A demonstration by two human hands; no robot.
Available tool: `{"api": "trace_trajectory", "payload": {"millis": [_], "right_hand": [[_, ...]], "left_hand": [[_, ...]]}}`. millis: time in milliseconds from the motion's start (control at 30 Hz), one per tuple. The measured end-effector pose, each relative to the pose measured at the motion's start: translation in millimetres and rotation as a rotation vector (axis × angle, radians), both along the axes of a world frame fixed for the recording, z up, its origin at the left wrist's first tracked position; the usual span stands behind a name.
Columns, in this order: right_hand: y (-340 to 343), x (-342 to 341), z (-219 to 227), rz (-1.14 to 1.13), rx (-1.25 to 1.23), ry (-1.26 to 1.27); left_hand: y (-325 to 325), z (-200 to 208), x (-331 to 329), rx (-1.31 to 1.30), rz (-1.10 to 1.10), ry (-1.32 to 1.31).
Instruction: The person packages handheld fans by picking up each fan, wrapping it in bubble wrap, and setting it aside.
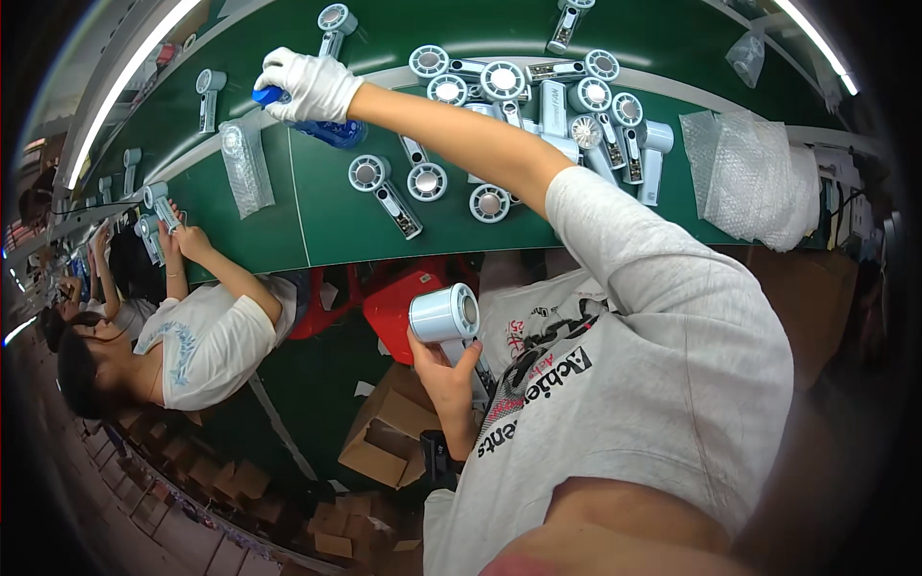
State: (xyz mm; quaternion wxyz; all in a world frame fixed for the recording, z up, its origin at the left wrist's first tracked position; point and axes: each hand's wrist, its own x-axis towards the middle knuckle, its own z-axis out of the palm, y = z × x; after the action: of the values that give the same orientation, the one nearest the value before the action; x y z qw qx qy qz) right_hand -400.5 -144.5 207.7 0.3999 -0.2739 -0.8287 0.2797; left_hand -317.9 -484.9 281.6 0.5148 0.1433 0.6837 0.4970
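left grip (445, 376): bare, closed on a glossy pale-blue cylindrical handheld fan (438, 316)
fan: in front of the gray-shirted torso (643, 413), off the green worktop (331, 228); likely light, stiff, slippery; best held around its barrel
right grip (312, 88): white-gloved, wrapped around a translucent blue plastic bottle (336, 132) over the worktop

Held fan (432, 316) pale blue. Glove (317, 86) white, bottle (331, 132) deep blue. Tabletop (336, 235) green, stool (386, 300) red. Shirt (672, 384) light grey, black-and-red print.
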Motion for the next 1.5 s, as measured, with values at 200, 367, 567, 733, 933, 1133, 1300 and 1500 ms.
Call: {"api": "trace_trajectory", "payload": {"millis": [200, 367, 567, 733, 933, 1133, 1300, 1500], "right_hand": [[33.3, -11.7, -20.5, -0.077, 0.035, 0.141], [65.0, 14.6, -40.9, -0.605, -0.706, 0.819], [76.1, 20.7, -38.9, -0.649, -0.839, 1.018], [72.6, 33.6, -44.1, -0.694, -0.986, 1.238], [15.1, 28.8, -6.0, -0.307, 0.078, 0.493], [-23.0, 53.0, 15.3, 0.144, 0.129, 0.23], [-99.7, 208.0, 89.9, 0.118, -0.77, 0.034], [-149.7, 315.6, 63.8, 0.206, -0.032, -0.035]], "left_hand": [[20.9, -9.7, -30.3, 0.041, -0.052, -0.057], [24.8, -16.8, -49.7, 0.05, -0.05, -0.082], [31.3, -20.3, -65.5, 0.072, -0.06, -0.057], [49.3, -14.1, -70.5, 0.125, -0.07, -0.078], [67.7, -13.3, -67.9, 0.149, -0.081, -0.095], [96.0, -3.9, -40.9, 0.208, -0.154, -0.047], [117.5, 24.9, 5.7, 0.101, -0.248, 0.062], [118.7, 21.0, 97.9, 0.091, -0.43, 0.213]]}}
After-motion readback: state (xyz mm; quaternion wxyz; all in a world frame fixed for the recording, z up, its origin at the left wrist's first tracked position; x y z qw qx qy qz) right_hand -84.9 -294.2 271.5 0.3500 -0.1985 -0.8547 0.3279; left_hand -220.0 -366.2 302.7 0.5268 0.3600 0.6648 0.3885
